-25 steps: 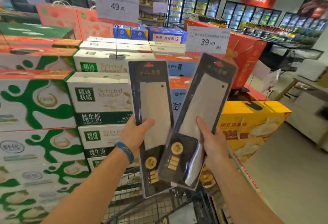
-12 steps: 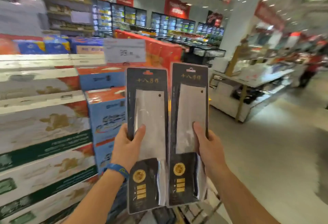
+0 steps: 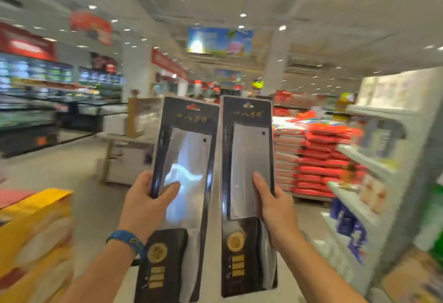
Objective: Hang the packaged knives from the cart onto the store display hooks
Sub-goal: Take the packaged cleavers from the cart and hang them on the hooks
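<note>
- Your left hand (image 3: 146, 203) grips one packaged knife (image 3: 182, 190) upright at chest height; right hand (image 3: 275, 209) clasps the second package (image 3: 247, 182) alongside
- No display hooks visible; turning this fast, a thumb-pinched pack could slip

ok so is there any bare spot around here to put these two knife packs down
Both hands are full: left hand holds the left knife pack, right hand the right knife pack. The bare patch is the floor between the yellow boxes and the table. The white shelves at right look crowded.
</note>
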